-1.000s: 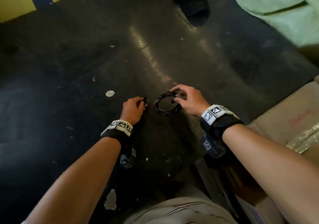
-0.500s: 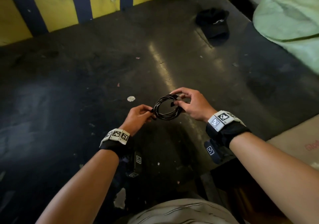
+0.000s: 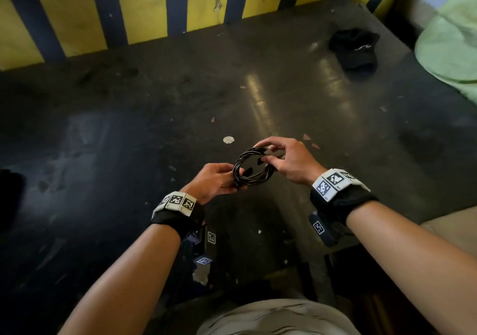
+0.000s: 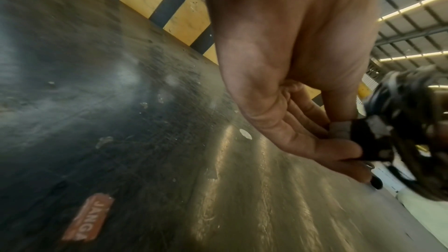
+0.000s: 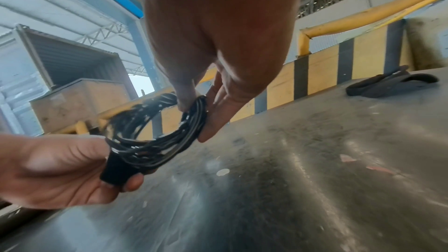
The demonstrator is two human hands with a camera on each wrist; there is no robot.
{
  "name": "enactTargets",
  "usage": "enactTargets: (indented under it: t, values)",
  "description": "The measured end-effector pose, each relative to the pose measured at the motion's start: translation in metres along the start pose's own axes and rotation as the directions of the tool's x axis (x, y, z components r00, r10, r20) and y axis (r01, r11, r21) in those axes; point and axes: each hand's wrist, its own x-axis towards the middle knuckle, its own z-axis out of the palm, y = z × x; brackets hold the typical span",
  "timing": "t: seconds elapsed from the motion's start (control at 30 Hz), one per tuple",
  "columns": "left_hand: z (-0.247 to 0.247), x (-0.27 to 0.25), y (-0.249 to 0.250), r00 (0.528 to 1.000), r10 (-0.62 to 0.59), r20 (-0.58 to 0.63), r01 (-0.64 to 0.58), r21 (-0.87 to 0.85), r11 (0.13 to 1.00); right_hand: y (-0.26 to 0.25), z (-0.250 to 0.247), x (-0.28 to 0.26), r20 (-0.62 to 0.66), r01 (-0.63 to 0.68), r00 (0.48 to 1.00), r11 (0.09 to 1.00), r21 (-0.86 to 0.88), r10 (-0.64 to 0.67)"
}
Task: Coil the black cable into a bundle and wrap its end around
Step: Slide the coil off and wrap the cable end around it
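Note:
The black cable [image 3: 251, 170] is a small round coil of several loops, held in the air above the dark table [image 3: 335, 133]. My right hand [image 3: 269, 155] pinches the coil's far right side between thumb and fingers [image 5: 194, 106]. My left hand [image 3: 236, 180] pinches the near left side, where a black plug or strap end [image 5: 117, 170] sits against the loops. In the left wrist view the coil [image 4: 412, 122] is blurred at the right edge beyond my left hand's fingertips [image 4: 349, 148].
A black cap [image 3: 355, 48] lies at the table's far right. A yellow and dark striped barrier [image 3: 144, 12] runs along the far edge. A pale green sack [image 3: 454, 50] sits at the right. A small white disc [image 3: 228, 140] lies near the hands.
My left hand came up from the table to the coil's left side and now pinches it. Both hands lifted the coil a little. The head view tilted up.

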Motion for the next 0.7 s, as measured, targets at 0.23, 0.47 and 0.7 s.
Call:
enactTargets:
  t: [0.23,0.47,0.7]
  values:
    - [-0.011,-0.027,-0.012,0.998,-0.053,-0.038,0.049,-0.101,0.994,-0.011,0.024,-0.004,-0.061,0.015,0.998,0.991,-0.133,-0.023]
    - [-0.016,-0.042,-0.011,0.995,-0.096,0.010,0.096,-0.226,0.969,-0.010,0.039,-0.005,-0.120,-0.037,0.993,0.984,-0.176,0.016]
    - [-0.019,-0.043,-0.021,0.996,-0.069,-0.056,0.064,-0.078,0.995,-0.005,0.053,-0.005,-0.096,-0.096,0.992,0.986,-0.137,0.083]
